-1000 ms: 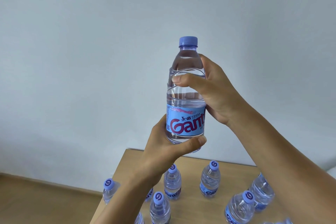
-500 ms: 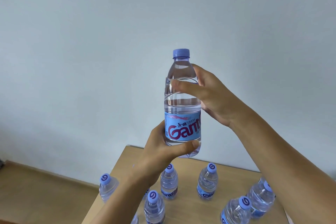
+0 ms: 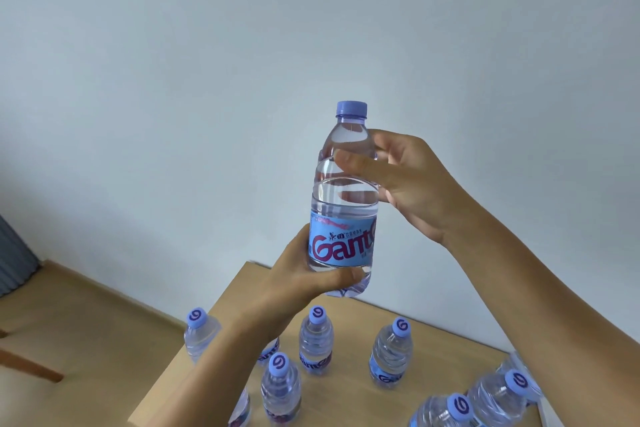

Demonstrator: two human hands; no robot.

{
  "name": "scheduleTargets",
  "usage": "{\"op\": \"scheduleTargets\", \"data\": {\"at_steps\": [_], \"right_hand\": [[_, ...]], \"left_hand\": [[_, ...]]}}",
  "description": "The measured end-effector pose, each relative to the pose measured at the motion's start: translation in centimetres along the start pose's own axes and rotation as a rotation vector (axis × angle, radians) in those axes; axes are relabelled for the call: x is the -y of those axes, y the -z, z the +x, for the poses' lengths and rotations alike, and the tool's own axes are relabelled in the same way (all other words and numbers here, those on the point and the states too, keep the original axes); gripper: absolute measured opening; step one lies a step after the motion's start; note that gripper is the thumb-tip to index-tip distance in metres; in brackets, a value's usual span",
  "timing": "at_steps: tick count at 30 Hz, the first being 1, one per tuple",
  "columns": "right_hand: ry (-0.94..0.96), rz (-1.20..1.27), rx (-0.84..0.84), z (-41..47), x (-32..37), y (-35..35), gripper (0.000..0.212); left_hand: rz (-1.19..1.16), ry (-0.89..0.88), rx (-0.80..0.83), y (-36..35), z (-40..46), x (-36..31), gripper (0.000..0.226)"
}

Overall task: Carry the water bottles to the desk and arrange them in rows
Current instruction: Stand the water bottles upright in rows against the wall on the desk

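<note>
So I'm facing a plain pale grey-white wall (image 3: 242, 62) that's filling most of what I'm seeing, with a strip of light wooden floor (image 3: 69, 315) running along its foot on the left. Below me the light wooden rectangular desk (image 3: 433, 333) is sitting with its far edge close against that wall, and a bunch of small clear plastic water bottles with lilac caps are standing upright on it: one at the left edge (image 3: 201, 334), one in the middle (image 3: 316, 340), one a bit right of that (image 3: 391, 354), one nearer me (image 3: 280, 388), plus a couple crowding the bottom right corner (image 3: 498, 395), partly hiding behind my right forearm. Another one is peeking out from under my left arm, mostly covered. Up in the air over the desk I'm holding the clear plastic water bottle with the blue label and lilac screw cap (image 3: 343, 218), upright, well above the others and not touching any of them. My left hand (image 3: 304, 274) is curling around its bottom part, thumb pressing across the front just under the label. My right hand (image 3: 412, 180) is gripping the shoulder of it, thumb lying across the front and fingers wrapping behind.
</note>
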State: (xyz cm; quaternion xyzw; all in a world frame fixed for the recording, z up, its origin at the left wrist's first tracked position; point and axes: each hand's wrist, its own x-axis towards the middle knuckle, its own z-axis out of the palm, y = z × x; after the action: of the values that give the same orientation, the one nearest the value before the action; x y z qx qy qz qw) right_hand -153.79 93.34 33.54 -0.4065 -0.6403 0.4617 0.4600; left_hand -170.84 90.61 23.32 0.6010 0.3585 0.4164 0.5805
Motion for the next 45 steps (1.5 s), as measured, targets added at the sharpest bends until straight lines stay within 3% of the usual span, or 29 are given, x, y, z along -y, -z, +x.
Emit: {"op": "scheduleTargets", "data": {"at_steps": [4,9,16,24,36,45], "right_hand": [[-0.035,0.016,-0.016,0.7,-1.1,-0.5,0.029],[-0.051,-0.007,-0.031,2.3,-2.4,-1.7,0.027],[-0.073,-0.027,-0.094,6.1,-4.4,-4.1,0.025],[-0.139,-0.028,-0.176,11.3,-8.1,-7.7,0.023],[-0.342,-0.096,-0.216,14.2,-18.0,-13.9,0.035],[-0.46,-0.304,-0.191,13.6,-26.4,-18.8,0.042]], "left_hand": [[0.038,0.018,-0.02,1.0,0.1,0.9,0.071],[0.09,0.031,0.002,3.3,0.6,2.1,0.056],[0.192,0.091,0.012,8.7,3.4,3.7,0.07],[0.198,0.14,0.126,15.4,7.1,5.3,0.054],[0.325,0.269,0.274,23.6,10.8,14.8,0.052],[0.383,0.359,0.236,26.5,10.7,24.3,0.066]]}}
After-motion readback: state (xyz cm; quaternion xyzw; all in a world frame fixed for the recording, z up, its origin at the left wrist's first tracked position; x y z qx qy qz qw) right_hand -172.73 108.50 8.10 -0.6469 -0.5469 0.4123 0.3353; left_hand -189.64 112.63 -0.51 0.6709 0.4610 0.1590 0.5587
